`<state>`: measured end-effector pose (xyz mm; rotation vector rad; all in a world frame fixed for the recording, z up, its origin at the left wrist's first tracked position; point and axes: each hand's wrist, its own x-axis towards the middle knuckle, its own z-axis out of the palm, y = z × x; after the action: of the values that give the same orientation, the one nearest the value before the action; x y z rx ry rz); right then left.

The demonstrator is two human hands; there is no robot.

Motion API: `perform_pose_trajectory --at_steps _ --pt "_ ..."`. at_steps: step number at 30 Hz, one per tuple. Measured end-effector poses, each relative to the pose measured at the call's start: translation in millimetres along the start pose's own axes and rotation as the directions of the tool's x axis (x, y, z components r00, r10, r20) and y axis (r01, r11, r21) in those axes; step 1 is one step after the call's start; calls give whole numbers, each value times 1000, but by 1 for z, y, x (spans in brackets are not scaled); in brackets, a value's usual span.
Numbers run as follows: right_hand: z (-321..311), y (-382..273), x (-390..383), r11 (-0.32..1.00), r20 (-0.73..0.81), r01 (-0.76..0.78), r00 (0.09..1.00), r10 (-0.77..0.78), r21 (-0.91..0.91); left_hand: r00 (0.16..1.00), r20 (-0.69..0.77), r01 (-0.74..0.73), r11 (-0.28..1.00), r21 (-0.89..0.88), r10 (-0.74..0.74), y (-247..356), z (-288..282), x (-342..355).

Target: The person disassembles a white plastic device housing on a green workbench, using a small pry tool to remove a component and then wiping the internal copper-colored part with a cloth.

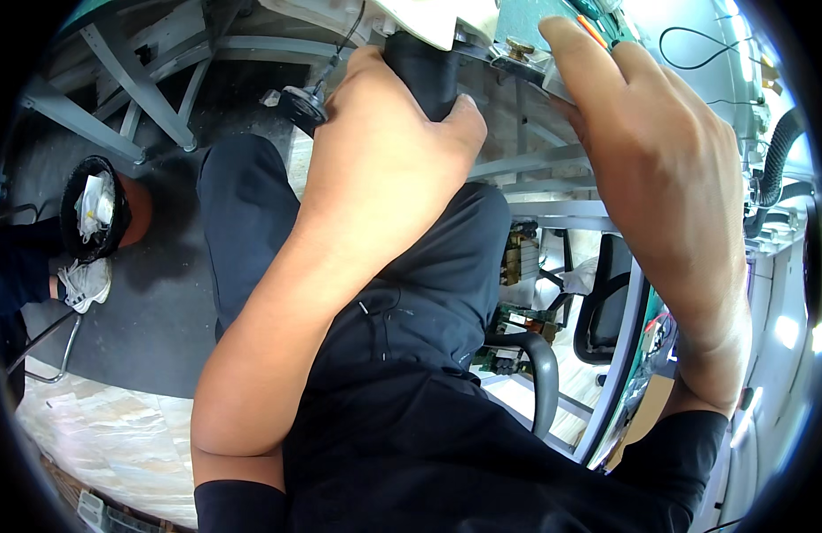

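Observation:
My left hand (389, 160) is wrapped around a black cylindrical handle (424, 75) that rises to a white body (428, 19) at the top edge. A cable with a round black end (301, 107) hangs just left of that hand. My right hand (659, 169) lies flat with fingers together against the edge of a grey metal workbench (526, 67), beside a brass fitting (520, 46). What lies under the right palm is hidden. My lap in dark trousers (411, 293) fills the middle of the view.
A black waste bin (95, 209) with crumpled paper stands on the dark floor mat at the left, next to another person's white shoe (84, 282). A grey metal frame (131, 84) runs at the upper left. A black chair armrest (540, 369) and green circuit boards (517, 315) sit at the lower right.

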<state>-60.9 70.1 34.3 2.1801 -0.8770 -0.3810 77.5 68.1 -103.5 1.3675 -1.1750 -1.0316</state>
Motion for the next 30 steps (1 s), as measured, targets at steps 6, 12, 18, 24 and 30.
perform_pose_trajectory --at_steps 6,12,18,24,30 --pt "11 -1 3 990 28 2 1000 -6 142 1000 10 -16 996 88 15 -3 -2 2" --pt "19 -1 2 964 67 -47 997 30 260 999 33 -22 998 67 20 -3 -3 2" --pt "19 2 -6 969 34 -11 999 2 248 996 78 56 997 -58 -51 7 -4 -1" --pt "-27 33 46 935 539 -134 840 -69 329 977 175 138 987 -80 -122 23 -5 12" --pt "-27 72 45 887 273 114 927 -257 447 932 342 213 943 -256 -118 40 4 40"
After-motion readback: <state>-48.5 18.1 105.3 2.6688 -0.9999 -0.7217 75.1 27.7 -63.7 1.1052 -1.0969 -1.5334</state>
